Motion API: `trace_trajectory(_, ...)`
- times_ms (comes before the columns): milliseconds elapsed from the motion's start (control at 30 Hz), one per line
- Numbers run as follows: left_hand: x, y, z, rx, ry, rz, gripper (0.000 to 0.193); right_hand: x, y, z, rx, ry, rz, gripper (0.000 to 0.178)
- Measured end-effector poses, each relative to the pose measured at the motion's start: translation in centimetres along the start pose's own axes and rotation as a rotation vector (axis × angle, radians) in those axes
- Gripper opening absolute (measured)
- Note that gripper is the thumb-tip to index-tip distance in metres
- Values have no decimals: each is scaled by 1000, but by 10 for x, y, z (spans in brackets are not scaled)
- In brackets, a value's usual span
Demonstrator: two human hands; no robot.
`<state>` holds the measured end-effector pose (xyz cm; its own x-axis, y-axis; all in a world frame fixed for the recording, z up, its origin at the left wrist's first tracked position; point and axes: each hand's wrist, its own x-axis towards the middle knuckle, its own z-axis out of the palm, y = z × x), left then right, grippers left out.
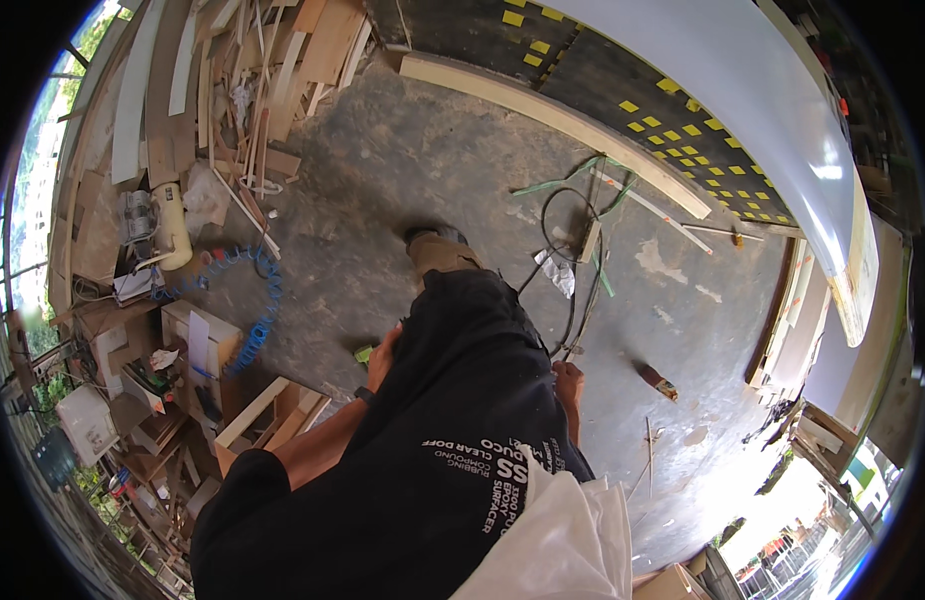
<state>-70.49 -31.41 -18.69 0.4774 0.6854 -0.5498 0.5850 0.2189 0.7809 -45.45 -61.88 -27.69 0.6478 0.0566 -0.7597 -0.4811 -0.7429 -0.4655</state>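
My left hand (383, 359) hangs low beside my dark shirt, with a dark band at its wrist. Its fingers are partly lost against the black cloth, so their grip is unclear. Right at its outer side shows a small green object (363, 354); whether the hand touches it or it lies on the floor, I cannot tell. On the other side of my body, my right hand (568, 383) is closed, fingers curled in. Anything inside it is hidden. Dark cables (570, 330) on the floor pass close above this hand in the view.
Scrap boards and strips (272, 90) pile up at the far left, near a cream tank (170, 228) and a coiled blue hose (254, 340). A long timber beam (552, 115) lies ahead, under a large glossy white panel (742, 90). A brush-like object (656, 381) lies at right.
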Motion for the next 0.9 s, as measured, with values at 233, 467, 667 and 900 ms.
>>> trace_trajectory(233, 3, -48, -6, -257, -128, 16, 39, 37, 35, 9, 105, 28, -46, 27)
trace_trajectory(467, 6, -93, -9, -429, -129, -28, 35, 41, 34, 19, 76, 31, -66, 25)
trace_trajectory(667, 6, -104, -10, -349, -85, 2, 29, 39, 45, 23, 68, 31, -43, 26)
trace_trajectory(900, 11, -107, -8, -221, -27, 67, 26, 21, 33, 20, 22, 48, -47, 29)
